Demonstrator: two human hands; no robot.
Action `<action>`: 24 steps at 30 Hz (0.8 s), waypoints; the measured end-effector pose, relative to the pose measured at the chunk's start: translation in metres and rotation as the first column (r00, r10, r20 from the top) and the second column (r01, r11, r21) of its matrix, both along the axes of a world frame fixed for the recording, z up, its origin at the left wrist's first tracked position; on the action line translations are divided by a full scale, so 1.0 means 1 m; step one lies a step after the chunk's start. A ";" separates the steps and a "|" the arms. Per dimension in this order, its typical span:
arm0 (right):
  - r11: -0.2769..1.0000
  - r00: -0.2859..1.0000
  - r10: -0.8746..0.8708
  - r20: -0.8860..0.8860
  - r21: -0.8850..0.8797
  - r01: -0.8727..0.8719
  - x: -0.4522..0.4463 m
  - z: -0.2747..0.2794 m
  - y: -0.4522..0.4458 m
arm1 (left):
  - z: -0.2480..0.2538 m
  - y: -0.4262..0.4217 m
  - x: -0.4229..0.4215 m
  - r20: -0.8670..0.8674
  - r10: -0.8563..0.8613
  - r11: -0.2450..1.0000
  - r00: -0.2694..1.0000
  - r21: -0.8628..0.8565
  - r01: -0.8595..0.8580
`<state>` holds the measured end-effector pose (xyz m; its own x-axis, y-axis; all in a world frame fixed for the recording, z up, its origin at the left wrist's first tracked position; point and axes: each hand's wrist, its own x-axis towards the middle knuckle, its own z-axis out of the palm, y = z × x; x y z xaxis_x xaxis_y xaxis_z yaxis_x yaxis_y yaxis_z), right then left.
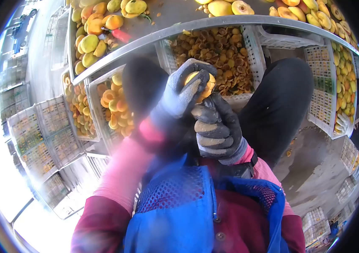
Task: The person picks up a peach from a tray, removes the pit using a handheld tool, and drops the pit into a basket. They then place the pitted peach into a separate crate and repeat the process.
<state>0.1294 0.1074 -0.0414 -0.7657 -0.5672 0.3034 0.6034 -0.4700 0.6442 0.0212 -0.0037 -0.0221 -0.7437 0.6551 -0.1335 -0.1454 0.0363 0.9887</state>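
My left hand [183, 86], in a grey glove, is closed round a yellow-orange peach [208, 87] above my lap. A cut or peeled face of the fruit shows between thumb and fingers. Just below and to the right, my right hand [219, 128], in a dirty dark-palmed glove, is curled into a fist with its upper fingers close against the peach. What it grips, if anything, is hidden by the fingers. Beyond both hands, between my knees, stands a white crate [253, 55] full of brown, cup-shaped fruit scraps [221, 50].
A metal-edged table [154, 29] curves across the front, with whole and halved peaches [89, 42] and a red-handled tool [121, 35] on it. Crates of fruit stand at left [97, 101] and right [322, 92]. Stacked crates [44, 126] rise farther left.
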 end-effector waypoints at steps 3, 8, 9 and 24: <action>0.999 0.999 0.027 0.017 0.043 -0.028 0.001 0.001 0.002 | -0.001 0.006 0.004 -0.186 0.077 0.997 0.980 -0.011 -0.080; 0.950 0.989 0.120 0.083 0.281 -0.139 0.008 -0.010 0.000 | -0.014 -0.017 0.010 -0.045 0.010 0.994 0.999 -0.106 -0.015; 0.956 0.987 0.129 0.093 0.252 -0.149 0.008 -0.011 -0.003 | -0.014 -0.019 0.008 -0.060 -0.004 0.993 0.998 -0.122 -0.003; 0.900 0.997 -0.068 -0.032 0.429 0.075 0.000 0.007 0.012 | -0.010 -0.037 0.023 0.531 0.342 0.783 0.775 0.295 -0.547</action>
<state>0.1290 0.1190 -0.0348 -0.8060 -0.5893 0.0551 0.5664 -0.7409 0.3610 0.0441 -0.0409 -0.0325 -0.8934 0.3279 -0.3072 -0.4436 -0.5351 0.7190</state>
